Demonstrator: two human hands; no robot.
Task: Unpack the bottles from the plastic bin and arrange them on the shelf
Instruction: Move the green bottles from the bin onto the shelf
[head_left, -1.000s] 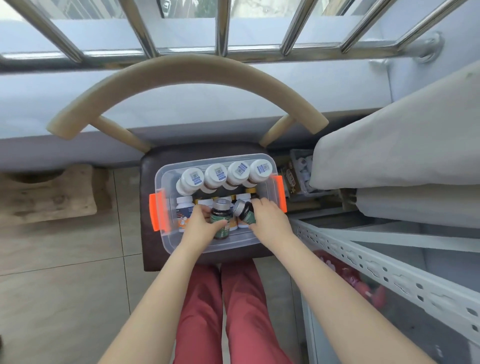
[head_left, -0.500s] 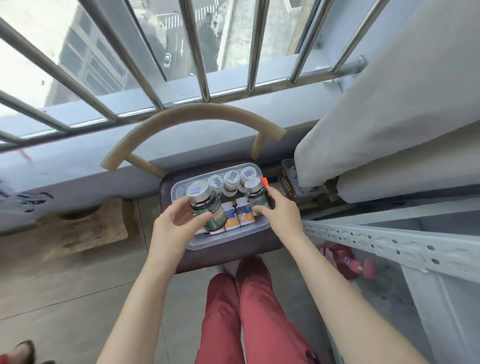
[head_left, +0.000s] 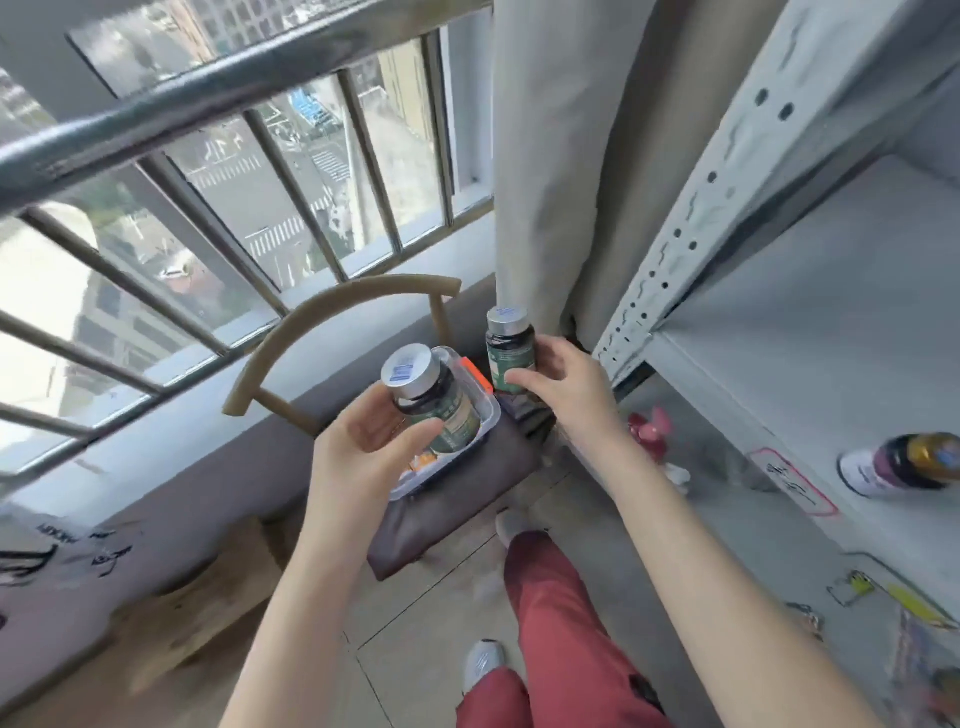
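Observation:
My left hand (head_left: 366, 447) grips a dark green bottle with a silver cap (head_left: 434, 397), held tilted above the clear plastic bin (head_left: 480, 400). My right hand (head_left: 563, 382) holds a second dark green bottle with a silver cap (head_left: 509, 351) upright, to the right of the bin and close to the shelf's upright post. The bin with its orange latch sits on a brown chair seat (head_left: 457, 512); most of its contents are hidden behind my left hand. The grey metal shelf (head_left: 810, 332) rises at the right.
One dark bottle with a gold cap (head_left: 904, 465) lies on the shelf board at the right, near a red-framed label. A beige curtain (head_left: 566, 156) hangs between window and shelf. A pink toy (head_left: 649, 431) sits low by the shelf. Window bars fill the left.
Both hands lifted their bottles out of the bin and carried them up and rightward toward the shelf. The view swung right, bringing the shelf boards into sight.

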